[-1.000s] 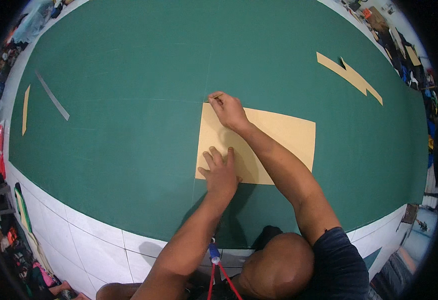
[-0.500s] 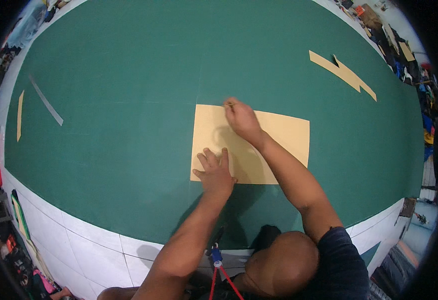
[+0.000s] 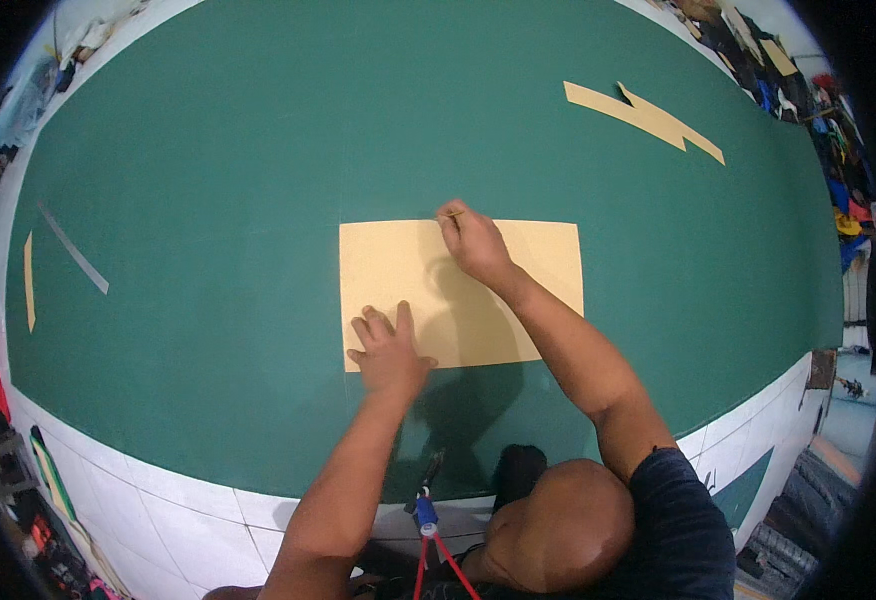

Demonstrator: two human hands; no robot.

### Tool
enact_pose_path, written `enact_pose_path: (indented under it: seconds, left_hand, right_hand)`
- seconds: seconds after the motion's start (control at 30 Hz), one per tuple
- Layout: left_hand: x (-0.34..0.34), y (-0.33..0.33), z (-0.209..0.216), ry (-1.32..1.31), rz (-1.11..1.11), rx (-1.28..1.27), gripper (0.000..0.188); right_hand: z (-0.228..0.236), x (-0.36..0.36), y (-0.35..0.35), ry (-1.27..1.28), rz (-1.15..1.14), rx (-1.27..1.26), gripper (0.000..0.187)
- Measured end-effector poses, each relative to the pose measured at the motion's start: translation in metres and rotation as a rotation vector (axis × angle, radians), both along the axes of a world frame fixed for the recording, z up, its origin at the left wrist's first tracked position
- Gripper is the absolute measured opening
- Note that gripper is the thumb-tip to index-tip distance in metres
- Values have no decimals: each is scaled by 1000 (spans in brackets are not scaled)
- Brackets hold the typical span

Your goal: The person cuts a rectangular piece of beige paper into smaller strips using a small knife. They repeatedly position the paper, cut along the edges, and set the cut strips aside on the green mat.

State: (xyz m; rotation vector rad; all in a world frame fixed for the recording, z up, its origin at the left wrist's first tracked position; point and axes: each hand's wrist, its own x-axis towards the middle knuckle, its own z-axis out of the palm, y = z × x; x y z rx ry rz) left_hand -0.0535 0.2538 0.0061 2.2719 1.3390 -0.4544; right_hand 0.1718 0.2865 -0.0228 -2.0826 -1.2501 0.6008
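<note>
Middle of the green worktop (image 3: pixel 208 150): we find the tan sheet (image 3: pixel 388 260) lying flat, its long sides running left to right.
Left hand (image 3: pixel 393 355): fingers spread, pressed on the sheet near its near left corner, wrist over the near edge. We see the same place on the sheet as half a second ago.
Right hand (image 3: pixel 476 245): thumb and fingertips pinched on a small thin object (image 3: pixel 456 213); too small for us to say what kind. Held at the far edge, roughly midway along.
Shift noted: a second ago we had this hand by the far left corner; half a second ago, partway along. It has travelled rightward along that edge.
View: swung since then; sheet and strips sit differently in our frame.
Far right: jagged tan strip (image 3: pixel 638 115), well apart from the sheet.
Far left: narrow tan strip (image 3: pixel 29 282) near a grey strip (image 3: pixel 73 248).
</note>
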Motion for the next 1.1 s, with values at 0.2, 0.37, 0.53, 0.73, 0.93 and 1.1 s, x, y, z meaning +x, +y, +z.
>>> enact_pose_path:
  seconds: [0.2, 0.37, 0.53, 0.73, 0.93, 1.1]
  left_hand:
    - [2, -2, 2, 8, 5, 18, 108]
    - [6, 0, 7, 48, -10, -28, 105]
    - [4, 1, 4, 47, 5, -16, 110]
    - [3, -2, 2, 47, -3, 25, 112]
    - [6, -2, 8, 5, -11, 22, 113]
    - [6, -1, 10, -15, -6, 23, 113]
  right_hand:
    - [-9, 82, -78, -30, -275, 22, 26]
    - [-13, 114, -100, -111, -364, -45, 26]
    - [-16, 103, -86, -31, -227, 36, 27]
    - [-13, 143, -122, 41, -430, 17, 25]
    - [-22, 165, -136, 175, -518, 59, 21]
    - [-20, 164, -138, 225, -516, 82, 20]
